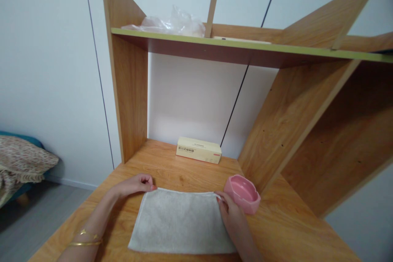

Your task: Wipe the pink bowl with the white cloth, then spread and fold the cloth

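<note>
A light grey cloth [184,223] lies spread flat on the wooden desk, its far edge running between my two hands. At the cloth's far left corner, my left hand [139,184] pinches the edge between thumb and fingertip. My right hand [231,213] grips the far right corner, with its forearm covering part of the cloth's right side. Just beyond my right hand stands a pink bowl [242,192] with an angular rim, very close to the fingers.
A pale yellow box [198,150] with printed lettering sits at the back of the wooden desk [166,172]. Overhead, a shelf [190,41] carries a crumpled clear plastic bag [175,22]. Upright wooden panels flank the desk. A patterned throw [24,159] covers a blue seat at far left.
</note>
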The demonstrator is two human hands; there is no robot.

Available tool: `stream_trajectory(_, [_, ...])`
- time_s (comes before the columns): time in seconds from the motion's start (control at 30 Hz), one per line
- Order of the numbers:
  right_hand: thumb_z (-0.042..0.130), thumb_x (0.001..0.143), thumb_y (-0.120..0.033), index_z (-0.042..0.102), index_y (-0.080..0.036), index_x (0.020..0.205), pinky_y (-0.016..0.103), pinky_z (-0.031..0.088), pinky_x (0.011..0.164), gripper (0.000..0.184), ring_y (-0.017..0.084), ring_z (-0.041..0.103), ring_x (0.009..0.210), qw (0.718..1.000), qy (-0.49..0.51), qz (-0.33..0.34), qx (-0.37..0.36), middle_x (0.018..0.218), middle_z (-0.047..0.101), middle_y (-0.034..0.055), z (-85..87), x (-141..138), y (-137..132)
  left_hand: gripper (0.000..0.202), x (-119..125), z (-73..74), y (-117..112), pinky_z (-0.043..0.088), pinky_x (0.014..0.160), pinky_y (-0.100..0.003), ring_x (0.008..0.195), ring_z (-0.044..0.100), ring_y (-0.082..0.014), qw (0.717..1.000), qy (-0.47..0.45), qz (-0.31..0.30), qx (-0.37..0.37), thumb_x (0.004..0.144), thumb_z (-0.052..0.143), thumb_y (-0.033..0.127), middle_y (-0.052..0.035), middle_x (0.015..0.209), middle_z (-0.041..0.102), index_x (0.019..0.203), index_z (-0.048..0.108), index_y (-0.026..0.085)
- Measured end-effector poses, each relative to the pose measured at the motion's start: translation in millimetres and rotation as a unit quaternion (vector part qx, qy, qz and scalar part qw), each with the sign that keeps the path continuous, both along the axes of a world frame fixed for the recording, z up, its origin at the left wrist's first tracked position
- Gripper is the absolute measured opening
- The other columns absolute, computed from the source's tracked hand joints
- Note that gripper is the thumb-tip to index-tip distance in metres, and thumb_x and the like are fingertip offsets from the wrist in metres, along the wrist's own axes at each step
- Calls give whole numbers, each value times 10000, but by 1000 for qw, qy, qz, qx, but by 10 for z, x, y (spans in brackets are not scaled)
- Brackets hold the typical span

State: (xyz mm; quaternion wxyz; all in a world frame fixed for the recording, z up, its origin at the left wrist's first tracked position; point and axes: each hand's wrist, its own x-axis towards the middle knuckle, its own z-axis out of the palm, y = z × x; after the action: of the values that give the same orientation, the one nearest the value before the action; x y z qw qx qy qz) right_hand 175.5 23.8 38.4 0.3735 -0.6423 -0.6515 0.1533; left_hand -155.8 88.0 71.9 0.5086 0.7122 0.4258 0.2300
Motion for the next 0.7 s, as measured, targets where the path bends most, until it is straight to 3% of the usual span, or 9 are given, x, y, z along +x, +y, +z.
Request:
stream_trajectory(0.17, [378,775,-313,562,-188,1008,307,455,803,323,196,598,910,998,29,-39,28,1001,642,68,25,9,17,402,-8,-8,-1,249,499,-209,545,319,-102,1000,10,8,2,594,608,534,54,548,388,557,442,169])
stream_trajectory(0.37, [379,781,-309,552,-175,1001,306,464,793,310,193,604,898,996,82,-1,19,952,657,74,16,24,41,363,-20,69,-23,286,527,-211,562,353,-107,999,33,24,20,629,563,499,49,561,388,563,405,178])
stream_trajectory(0.7, [317,798,-280,510,-155,1103,333,394,902,382,195,541,1014,999,31,-22,11,1082,598,92,-20,-6,40,199,12,96,-101,328,554,-225,596,460,-142,981,146,94,85,638,510,357,23,589,495,587,507,164])
